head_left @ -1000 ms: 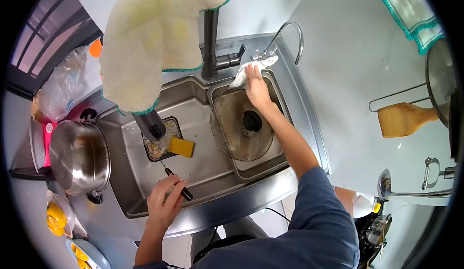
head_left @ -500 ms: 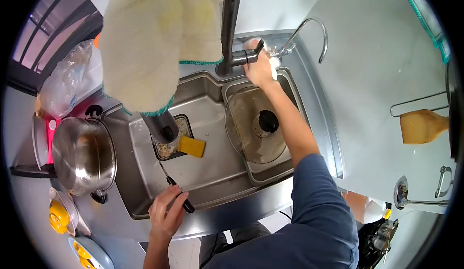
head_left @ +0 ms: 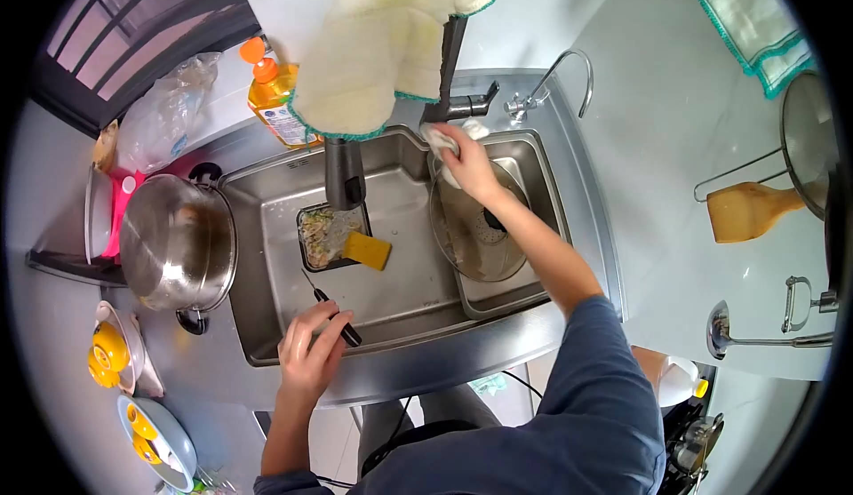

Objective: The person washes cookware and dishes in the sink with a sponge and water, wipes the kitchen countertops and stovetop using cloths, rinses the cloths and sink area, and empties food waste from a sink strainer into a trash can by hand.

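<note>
My left hand point(head_left: 311, 346) rests at the sink's front edge, its fingers closed on a black-handled knife point(head_left: 334, 315) with a narrow metal blade that points into the basin. In my right hand point(head_left: 469, 168) is a bunched white cloth point(head_left: 438, 142), at the back rim of the sink point(head_left: 407, 339) just below the dark faucet point(head_left: 345, 175). Under my right forearm, a glass pot lid point(head_left: 462, 237) lies over the smaller inset basin point(head_left: 558, 206); the arm partly hides its black knob. A yellow sponge point(head_left: 367, 251) sits by the drain basket point(head_left: 324, 239), which contains food scraps.
Cream cloths point(head_left: 369, 59) hang over the faucet. A steel pot point(head_left: 173, 242) stands left of the sink, with an orange soap bottle point(head_left: 274, 99) behind. A thin curved tap point(head_left: 582, 77) rises at the back right. A wooden spatula point(head_left: 746, 211) and ladle point(head_left: 720, 331) are at the right.
My right hand, with the white cloth, has come from behind the faucet lever toward the sink's back rim. My left hand keeps hold of the knife. The head view has shifted.
</note>
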Demonstrator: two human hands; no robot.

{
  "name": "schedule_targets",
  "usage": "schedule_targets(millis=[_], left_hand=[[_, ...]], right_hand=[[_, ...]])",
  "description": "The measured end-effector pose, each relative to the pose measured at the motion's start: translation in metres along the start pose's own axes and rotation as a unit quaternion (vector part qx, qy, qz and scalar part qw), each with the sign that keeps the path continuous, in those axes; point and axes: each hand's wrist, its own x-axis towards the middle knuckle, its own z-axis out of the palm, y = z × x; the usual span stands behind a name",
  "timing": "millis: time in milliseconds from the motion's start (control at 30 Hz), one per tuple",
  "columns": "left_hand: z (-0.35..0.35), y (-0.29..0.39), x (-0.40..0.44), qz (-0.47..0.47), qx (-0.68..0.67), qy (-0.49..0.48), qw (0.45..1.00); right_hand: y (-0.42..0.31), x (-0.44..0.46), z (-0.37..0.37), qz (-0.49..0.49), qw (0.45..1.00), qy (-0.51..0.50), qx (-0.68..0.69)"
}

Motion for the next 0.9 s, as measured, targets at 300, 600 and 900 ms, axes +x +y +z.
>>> schedule_targets(millis=[300, 600, 900], left_hand=[[-0.017, -0.009, -0.015, -0.047, 0.005, 0.002, 0.999], [-0.041, -0.028, -0.034, -0.098, 0.016, -0.017, 0.995], [-0.058, -0.043, -0.057, -0.128, 0.021, 0.001, 0.992]], right_hand=[[-0.025, 0.101, 0.083, -0.246, 0.933, 0.260, -0.035], [0.007, 0.165, 0.105, -0.125, 0.940, 0.282, -0.148], [0.030, 0.123, 0.151, -0.068, 0.964, 0.236, -0.102]])
